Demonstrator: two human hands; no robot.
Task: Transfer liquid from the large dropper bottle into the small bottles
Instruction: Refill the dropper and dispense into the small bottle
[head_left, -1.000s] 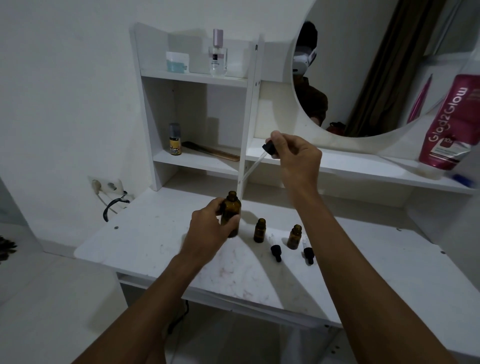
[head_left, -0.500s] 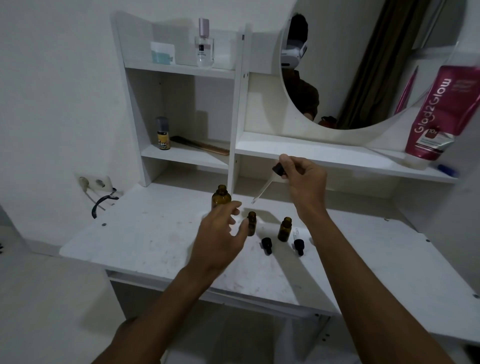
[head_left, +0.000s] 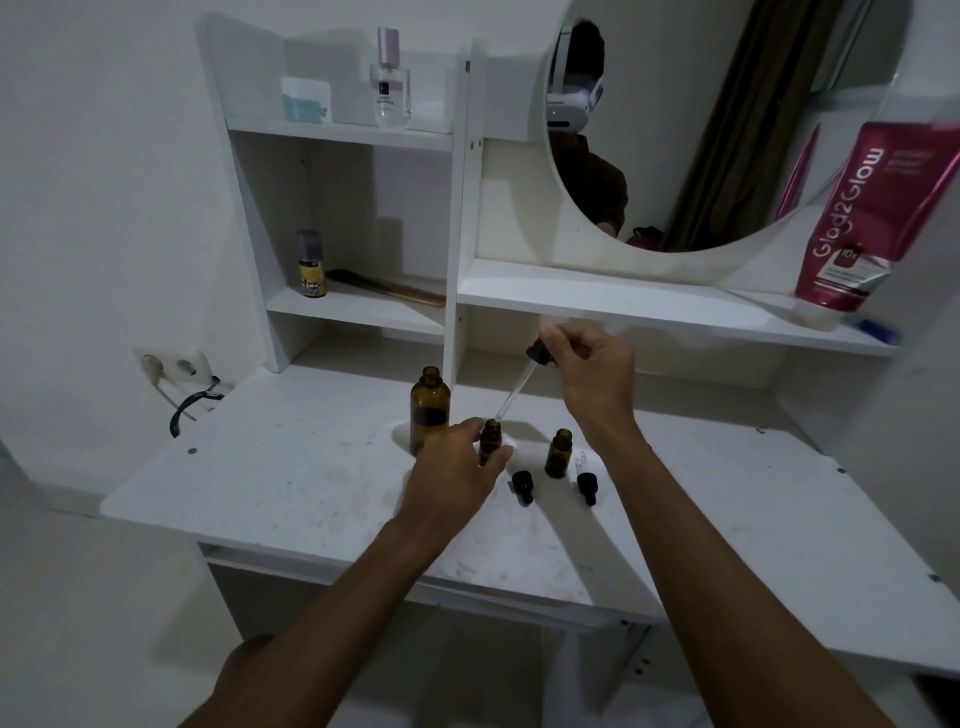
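Left hand (head_left: 457, 467): gripping first small bottle (head_left: 491, 439).
Right hand (head_left: 592, 374): pinching dropper (head_left: 519, 384) over it.
Remaining: likely both fills.

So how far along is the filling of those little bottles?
Done: the large bottle and both small ones are open, two caps on the table. In hand: the right hand holds the dropper tip over the left small bottle, which the left hand grips. To do: the right small bottle, then capping. Fill levels I cannot tell.
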